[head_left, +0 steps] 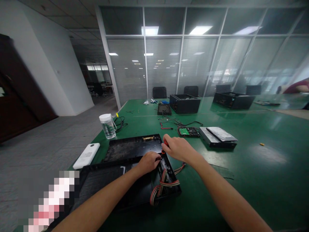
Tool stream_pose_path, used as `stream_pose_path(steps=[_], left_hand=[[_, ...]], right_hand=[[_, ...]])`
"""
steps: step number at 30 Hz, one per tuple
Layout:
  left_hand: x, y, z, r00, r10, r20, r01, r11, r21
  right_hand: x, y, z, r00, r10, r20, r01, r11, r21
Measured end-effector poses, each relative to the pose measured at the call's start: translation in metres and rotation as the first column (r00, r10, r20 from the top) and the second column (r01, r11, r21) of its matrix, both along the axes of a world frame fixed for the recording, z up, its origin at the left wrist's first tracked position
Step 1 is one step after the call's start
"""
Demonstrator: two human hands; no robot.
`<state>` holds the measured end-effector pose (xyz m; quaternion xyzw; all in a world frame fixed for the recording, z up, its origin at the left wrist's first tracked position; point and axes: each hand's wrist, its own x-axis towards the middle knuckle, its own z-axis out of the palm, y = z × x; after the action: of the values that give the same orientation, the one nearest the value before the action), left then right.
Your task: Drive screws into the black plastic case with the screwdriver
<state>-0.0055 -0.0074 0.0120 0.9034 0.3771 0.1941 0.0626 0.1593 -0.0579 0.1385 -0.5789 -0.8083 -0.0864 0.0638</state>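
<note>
A red-and-black screwdriver [165, 145] points downward in my right hand [178, 147], whose fingers are wrapped round its handle. Close to the screwdriver's tip, my left hand [149, 161] has its fingertips pinched together; what they hold is hidden. Both hands are over the far right corner of a black open casing [101, 183]. A striped ribbon cable [159, 190] in black, red and pale strands loops over the casing's right end. Just behind lies a flat black panel [132, 146] with a small brass-coloured strip on it.
A white power bank [87, 156] and a clear bottle [108, 126] stand left. Behind are a hard drive with green board [188, 131], a silver-and-black drive unit [217, 137], loose cables [166, 127] and black computer cases [184, 103]. A person's sleeve [295, 87] shows far right.
</note>
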Motion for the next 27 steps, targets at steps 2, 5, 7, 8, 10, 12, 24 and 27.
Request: stream_pose_path(steps=[2, 5, 7, 8, 10, 12, 24, 27], left_hand=[[0.000, 0.000, 0.000, 1.000, -0.004, -0.003, 0.004, 1.000, 0.001], [0.000, 0.000, 0.001, 1.000, -0.001, -0.015, 0.001, 1.000, 0.000], [0.000, -0.001, 0.001, 1.000, 0.004, -0.018, -0.004, 1.000, 0.002], [0.000, -0.001, 0.001, 1.000, 0.005, -0.020, -0.005, 1.000, 0.003], [0.000, -0.001, 0.000, 1.000, 0.005, -0.022, -0.005, 1.000, 0.005], [0.000, 0.000, 0.000, 1.000, 0.004, -0.021, -0.004, 1.000, 0.004], [-0.001, 0.000, -0.001, 1.000, -0.013, -0.017, 0.013, 1.000, -0.008], [-0.002, -0.001, -0.002, 0.999, -0.028, -0.021, 0.028, 1.000, 0.009]], right_hand=[[0.000, 0.001, -0.001, 1.000, -0.019, 0.017, 0.019, 1.000, 0.008], [0.000, 0.001, -0.001, 1.000, -0.011, -0.002, 0.011, 1.000, 0.013], [0.001, 0.001, -0.001, 1.000, -0.002, -0.008, 0.002, 1.000, 0.005], [0.001, 0.001, -0.002, 1.000, -0.006, -0.001, 0.006, 1.000, 0.002], [0.001, 0.000, -0.002, 1.000, -0.018, 0.004, 0.018, 1.000, 0.003], [0.000, 0.000, -0.002, 1.000, 0.000, -0.019, 0.000, 1.000, 0.006], [0.004, 0.002, -0.001, 0.992, 0.083, -0.091, -0.088, 0.994, -0.058], [0.013, 0.006, 0.001, 0.968, 0.160, -0.191, -0.175, 0.982, -0.065]])
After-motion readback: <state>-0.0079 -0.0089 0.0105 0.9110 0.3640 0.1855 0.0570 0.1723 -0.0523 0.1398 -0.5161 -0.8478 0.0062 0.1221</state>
